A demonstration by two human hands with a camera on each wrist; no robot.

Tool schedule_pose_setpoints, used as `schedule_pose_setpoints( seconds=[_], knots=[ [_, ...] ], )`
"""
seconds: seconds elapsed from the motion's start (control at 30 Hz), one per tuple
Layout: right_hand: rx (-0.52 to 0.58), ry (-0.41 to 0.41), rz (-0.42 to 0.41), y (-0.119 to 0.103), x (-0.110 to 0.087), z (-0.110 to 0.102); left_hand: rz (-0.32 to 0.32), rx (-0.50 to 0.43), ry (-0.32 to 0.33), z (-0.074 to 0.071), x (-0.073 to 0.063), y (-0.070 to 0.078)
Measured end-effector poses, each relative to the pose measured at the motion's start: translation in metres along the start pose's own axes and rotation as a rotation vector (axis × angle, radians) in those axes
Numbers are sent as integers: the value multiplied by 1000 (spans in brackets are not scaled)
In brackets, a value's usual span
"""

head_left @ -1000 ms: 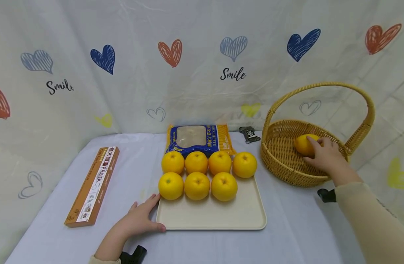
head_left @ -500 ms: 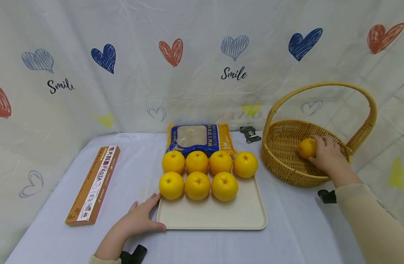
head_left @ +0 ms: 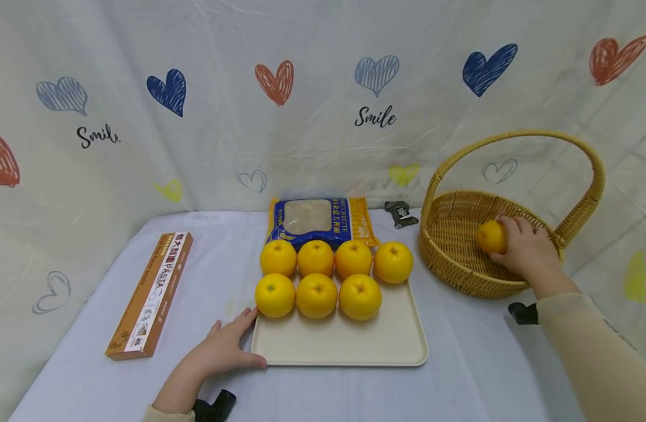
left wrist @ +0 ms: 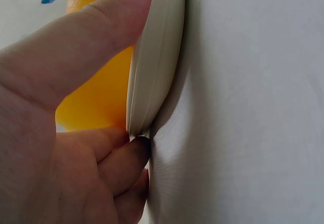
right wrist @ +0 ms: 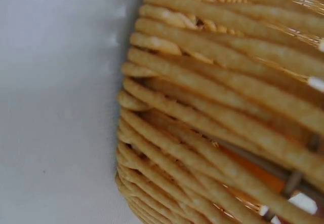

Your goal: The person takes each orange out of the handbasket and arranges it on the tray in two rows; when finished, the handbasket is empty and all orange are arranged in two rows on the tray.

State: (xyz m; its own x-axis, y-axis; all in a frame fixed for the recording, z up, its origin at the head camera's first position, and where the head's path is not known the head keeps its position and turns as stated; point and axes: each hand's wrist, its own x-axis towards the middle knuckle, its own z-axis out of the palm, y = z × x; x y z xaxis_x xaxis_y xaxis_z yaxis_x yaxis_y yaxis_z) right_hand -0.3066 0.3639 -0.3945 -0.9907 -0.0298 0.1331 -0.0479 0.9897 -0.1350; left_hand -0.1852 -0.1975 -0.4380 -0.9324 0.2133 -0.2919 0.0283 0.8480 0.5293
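Note:
My right hand (head_left: pixel 528 249) reaches into the wicker basket (head_left: pixel 472 286) at the right and grips an orange (head_left: pixel 492 237) low inside it, fingers over its right side. In the right wrist view the woven basket wall (right wrist: pixel 202 97) hides the hand, and a bit of orange colour shows through the gaps. My left hand (head_left: pixel 222 350) holds the near left corner of the cream tray (head_left: pixel 344 350). Its thumb (left wrist: pixel 101 31) lies on the rim in the left wrist view, with the fingers bent at the corner. Several oranges (head_left: pixel 315 296) stand in two rows on the tray.
Behind the oranges lies a blue and yellow pasta bag (head_left: pixel 320 223), with a small black packet (head_left: pixel 401 214) to its right. A long brown pasta box (head_left: pixel 150 296) lies at the left. The basket's tall handle (head_left: pixel 518 135) arches above the right hand.
In the basket, the right hand and its orange have shifted slightly right, and the orange has turned a little. The left hand keeps its place at the tray corner.

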Motion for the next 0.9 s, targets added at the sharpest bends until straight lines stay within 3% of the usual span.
schedule_pose_setpoints(
  seconds=[0.2, 0.43, 0.63, 0.9],
  knots=[
    [152, 183, 24, -8, -8, -6, -2, -2, -1, 0, 1, 1],
    [422, 282, 31, -31, -24, -21, -4, -9, 4, -1, 0, 1],
    [584, 329, -61, -60, -41, -29, -4, -13, 1, -1, 0, 1],
    [680, 417, -281, -93, -54, -29, 0, -12, 5, 0, 0, 1]
  ],
)
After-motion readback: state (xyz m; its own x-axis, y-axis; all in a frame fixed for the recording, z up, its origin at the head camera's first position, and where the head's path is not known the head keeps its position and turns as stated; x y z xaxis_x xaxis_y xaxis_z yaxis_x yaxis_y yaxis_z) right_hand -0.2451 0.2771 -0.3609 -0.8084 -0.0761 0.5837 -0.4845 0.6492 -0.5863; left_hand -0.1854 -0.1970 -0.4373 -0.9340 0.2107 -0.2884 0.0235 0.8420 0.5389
